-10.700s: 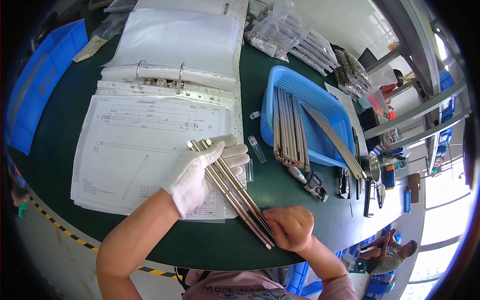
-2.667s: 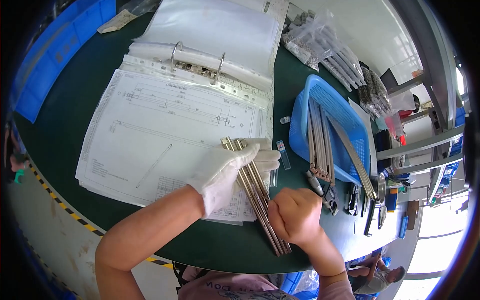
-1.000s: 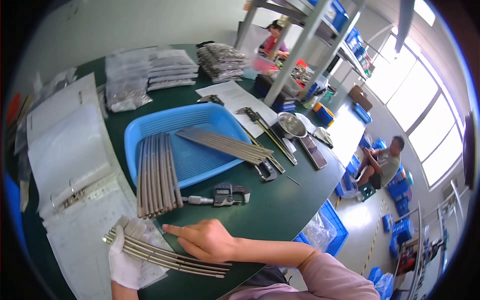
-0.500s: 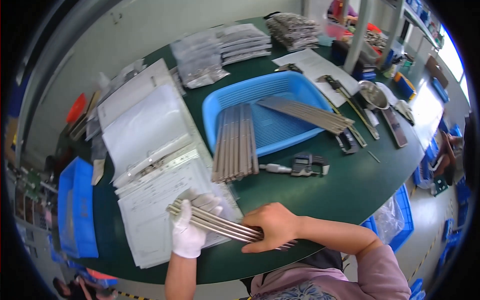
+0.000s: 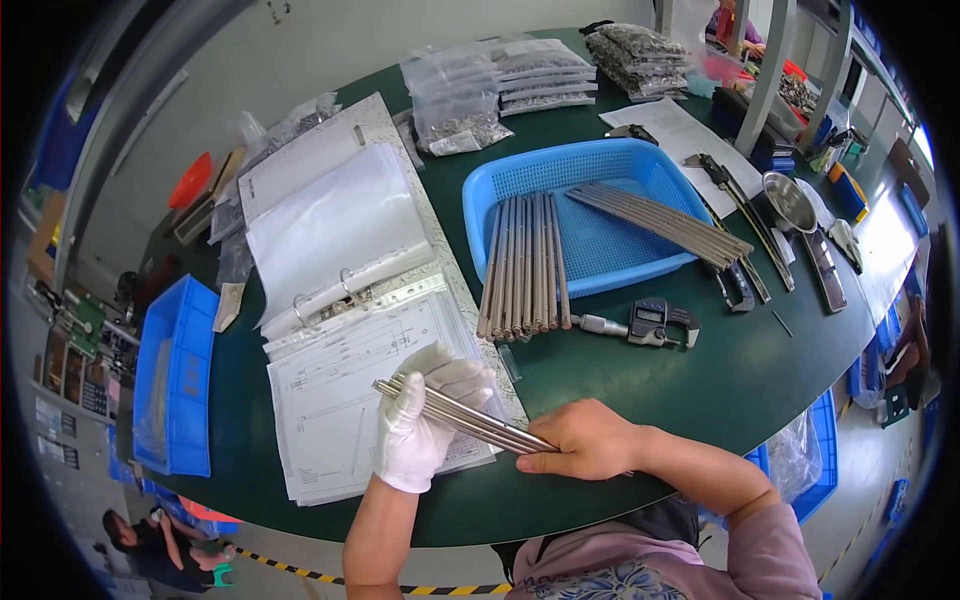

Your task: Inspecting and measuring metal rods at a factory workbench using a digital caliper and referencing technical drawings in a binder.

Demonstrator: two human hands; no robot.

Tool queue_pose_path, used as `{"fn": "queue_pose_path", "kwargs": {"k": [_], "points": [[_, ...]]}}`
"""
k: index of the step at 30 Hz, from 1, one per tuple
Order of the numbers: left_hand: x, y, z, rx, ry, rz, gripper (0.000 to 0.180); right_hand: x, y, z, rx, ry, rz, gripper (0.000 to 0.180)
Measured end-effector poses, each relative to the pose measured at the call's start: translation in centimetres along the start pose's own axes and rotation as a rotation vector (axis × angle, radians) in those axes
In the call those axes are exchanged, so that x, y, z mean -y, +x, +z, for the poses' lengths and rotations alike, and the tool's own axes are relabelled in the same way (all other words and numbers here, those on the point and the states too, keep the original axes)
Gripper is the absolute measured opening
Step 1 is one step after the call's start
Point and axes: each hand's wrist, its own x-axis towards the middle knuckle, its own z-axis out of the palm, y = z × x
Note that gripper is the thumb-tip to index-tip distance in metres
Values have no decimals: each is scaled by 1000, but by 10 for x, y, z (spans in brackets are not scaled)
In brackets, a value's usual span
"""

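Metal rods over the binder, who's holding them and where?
Both hands: gloved left hand wraps the metal rods near their far end; bare right hand grips the near end.

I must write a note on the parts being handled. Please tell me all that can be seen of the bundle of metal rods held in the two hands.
The bundle of metal rods is a handful of thin, straight, silver-grey rods, steel by their look, lying side by side and nearly level above the open binder's drawing sheet. The gloved left hand wraps around its middle, and the bare right hand grips its near end. The far ends stick out free past the glove. The exact number of rods cannot be told.
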Motion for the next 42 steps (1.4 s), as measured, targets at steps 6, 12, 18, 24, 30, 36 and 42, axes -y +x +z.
{"fn": "queue_pose_path", "kwargs": {"k": [6,12,18,24,30,36,42], "points": [[11,2,13,-95,24,-122,45,2,0,14,-437,-618,-108,17],[22,2,5,-305,70,-229,33,-1,4,32,-550,-1049,-40,8],[25,6,-1,-364,-34,-253,32,14,-1,31,-491,-1114,10,11],[17,4,3,-379,-49,-252,29,13,-18,-9,-447,-477,-67,23],[8,7,5,-231,-37,-317,36,-12,-19,-17,-537,-202,-107,22],[1,8,2,-192,-21,-346,39,-24,-20,-10,-478,-93,-10,15],[-4,8,2,-225,31,-335,38,-19,-16,-15,-530,-407,-17,12]]}}
